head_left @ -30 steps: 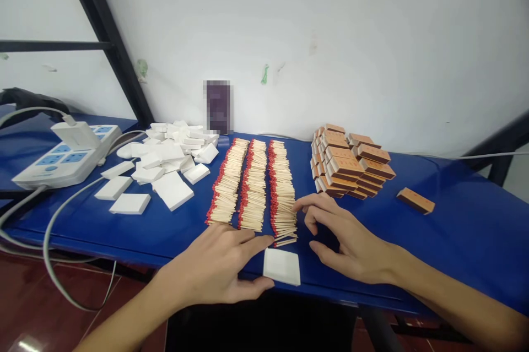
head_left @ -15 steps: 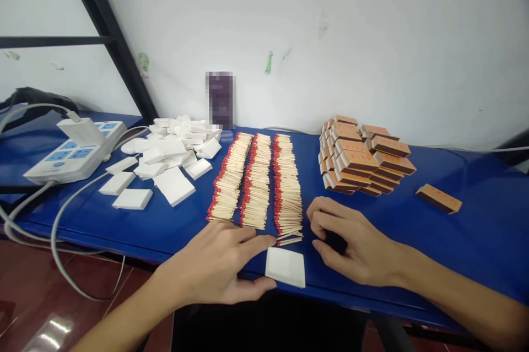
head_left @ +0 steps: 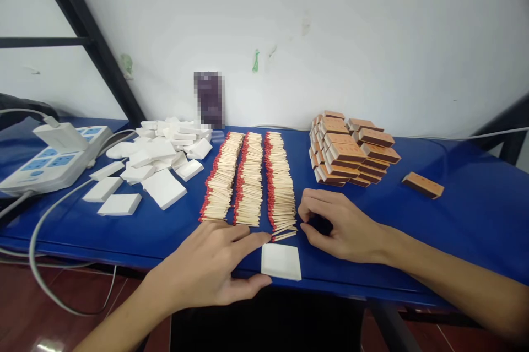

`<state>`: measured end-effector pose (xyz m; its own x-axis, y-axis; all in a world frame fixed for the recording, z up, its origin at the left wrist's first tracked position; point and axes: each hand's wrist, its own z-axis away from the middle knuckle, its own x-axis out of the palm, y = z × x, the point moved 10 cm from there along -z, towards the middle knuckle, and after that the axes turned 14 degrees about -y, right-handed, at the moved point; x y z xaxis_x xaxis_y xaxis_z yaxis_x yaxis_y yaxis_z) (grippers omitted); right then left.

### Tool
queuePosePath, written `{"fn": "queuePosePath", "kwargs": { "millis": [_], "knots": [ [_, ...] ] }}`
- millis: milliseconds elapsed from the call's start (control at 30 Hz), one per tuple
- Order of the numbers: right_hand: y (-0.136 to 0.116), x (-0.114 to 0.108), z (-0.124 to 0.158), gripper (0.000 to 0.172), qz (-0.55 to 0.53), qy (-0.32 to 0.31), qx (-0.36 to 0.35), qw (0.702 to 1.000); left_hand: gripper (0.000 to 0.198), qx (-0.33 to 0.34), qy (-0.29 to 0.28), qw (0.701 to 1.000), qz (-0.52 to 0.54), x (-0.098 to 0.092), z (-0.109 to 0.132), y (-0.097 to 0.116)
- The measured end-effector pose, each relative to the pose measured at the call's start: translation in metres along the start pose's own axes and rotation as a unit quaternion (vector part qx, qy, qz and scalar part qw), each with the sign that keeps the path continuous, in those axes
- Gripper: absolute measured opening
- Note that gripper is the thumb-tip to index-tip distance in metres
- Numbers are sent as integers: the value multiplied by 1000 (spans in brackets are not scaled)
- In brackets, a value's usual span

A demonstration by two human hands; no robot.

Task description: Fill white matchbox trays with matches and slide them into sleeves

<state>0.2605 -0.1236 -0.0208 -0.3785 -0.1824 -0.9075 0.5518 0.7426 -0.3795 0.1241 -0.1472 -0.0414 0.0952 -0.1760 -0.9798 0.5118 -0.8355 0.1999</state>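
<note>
Three long rows of red-tipped matches (head_left: pixel 250 178) lie on the blue table (head_left: pixel 454 231). A white inner matchbox tray (head_left: pixel 281 261) sits at the front edge. My left hand (head_left: pixel 210 269) rests flat beside that tray, thumb and forefinger spread around its left side, holding nothing. My right hand (head_left: pixel 341 225) lies just right of the nearest matches (head_left: pixel 285 232), fingers curled with the tips close to the match ends. Whether the fingers pinch any match is hidden.
A heap of white trays (head_left: pixel 159 156) lies at the left. A stack of brown matchbox sleeves (head_left: pixel 351 148) stands at the right, with one loose sleeve (head_left: pixel 422 185) beyond it. A white power strip (head_left: pixel 49 156) with grey cables sits far left. A wall runs behind.
My right hand's fingers have curled in and slid left toward the ends of the nearest matches. My left hand has stayed by the white tray. The view shifted slightly.
</note>
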Motion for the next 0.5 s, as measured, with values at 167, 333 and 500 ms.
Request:
{"fn": "queuePosePath", "kwargs": {
  "millis": [167, 333, 500],
  "knots": [
    [5, 3, -1, 8, -10, -3, 15, 1000, 46, -7, -4, 1000, 3, 1, 1, -1],
    [5, 7, 1, 8, 17, -19, 20, 999, 50, -15, -22, 1000, 9, 4, 0, -1],
    [15, 11, 2, 8, 13, -25, 57, 998, 44, -2, -13, 1000, 13, 1, 0, 1]
  ]
}}
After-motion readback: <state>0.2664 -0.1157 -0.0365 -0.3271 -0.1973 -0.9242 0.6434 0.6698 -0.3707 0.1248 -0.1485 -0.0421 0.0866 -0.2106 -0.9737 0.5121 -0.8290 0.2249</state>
